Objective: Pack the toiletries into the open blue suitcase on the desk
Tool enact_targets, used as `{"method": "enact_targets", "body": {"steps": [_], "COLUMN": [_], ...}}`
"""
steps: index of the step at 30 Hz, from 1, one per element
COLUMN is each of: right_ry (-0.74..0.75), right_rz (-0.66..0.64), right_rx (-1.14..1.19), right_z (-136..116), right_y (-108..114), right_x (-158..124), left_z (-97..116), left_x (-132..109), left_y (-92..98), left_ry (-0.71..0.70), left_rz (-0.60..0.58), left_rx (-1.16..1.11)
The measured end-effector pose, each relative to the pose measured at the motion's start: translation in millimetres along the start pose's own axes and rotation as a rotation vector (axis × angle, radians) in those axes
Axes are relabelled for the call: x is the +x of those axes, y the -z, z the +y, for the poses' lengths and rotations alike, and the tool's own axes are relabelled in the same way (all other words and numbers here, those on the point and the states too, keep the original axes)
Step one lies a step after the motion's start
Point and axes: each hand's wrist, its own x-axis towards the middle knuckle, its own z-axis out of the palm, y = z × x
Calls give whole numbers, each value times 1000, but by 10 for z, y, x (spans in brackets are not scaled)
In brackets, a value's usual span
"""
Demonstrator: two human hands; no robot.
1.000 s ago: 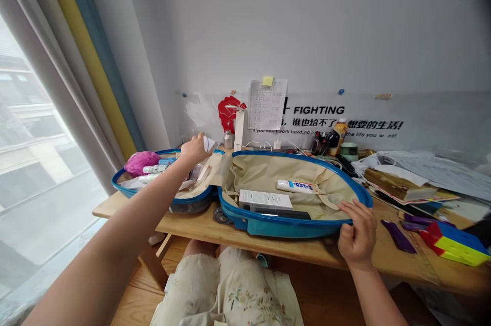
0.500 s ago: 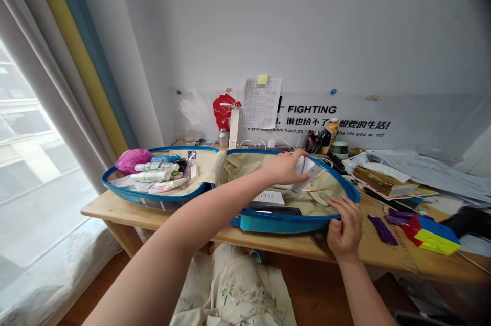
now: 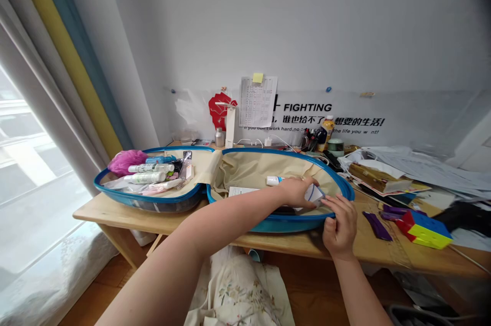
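An open blue suitcase [image 3: 245,224] with beige lining lies on a wooden desk [image 3: 115,211]. My left hand [image 3: 296,192] reaches across into its right half, closed around a small white packet with blue print [image 3: 315,194], held low over the lining. My right hand [image 3: 339,224] grips the front right rim of the case, fingers curled over it. A white tube [image 3: 273,181] and a white flat box [image 3: 240,191] lie in the right half. The left half holds a pink puff [image 3: 123,161] and several bottles and tubes [image 3: 148,172].
At the right of the desk lie purple strips [image 3: 378,225], a coloured cube puzzle [image 3: 425,228] and piles of papers [image 3: 406,170]. A yellow bottle [image 3: 327,132], a small jar and cables stand along the wall. Curtains and a window are on the left.
My left hand carried the white packet from the left half of the case across to the right half and lowered it near the front rim. My right hand stayed on the rim.
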Motion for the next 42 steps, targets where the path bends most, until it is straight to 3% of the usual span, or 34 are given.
{"method": "enact_targets", "body": {"steps": [17, 26, 32, 35, 38, 42], "right_ry": [-26, -3, -30, -14, -4, -5], "right_rz": [-6, 8, 6, 4, 3, 12], "right_rx": [37, 4, 4, 0, 5, 16], "right_z": [2, -5, 7, 29, 50, 66], "right_y": [20, 1, -4, -5, -9, -14], "right_x": [-12, 10, 3, -4, -9, -15], "left_z": [58, -86, -67, -37, -76, -375], "left_x": [80, 28, 37, 5, -72, -295], "left_y": [-84, -146, -207, -150, 33, 385], "left_ry": [-112, -44, 7, -4, -26, 112], "left_rz": [-118, -261, -285, -219, -7, 199], "left_rx": [131, 60, 59, 101, 155, 135]}}
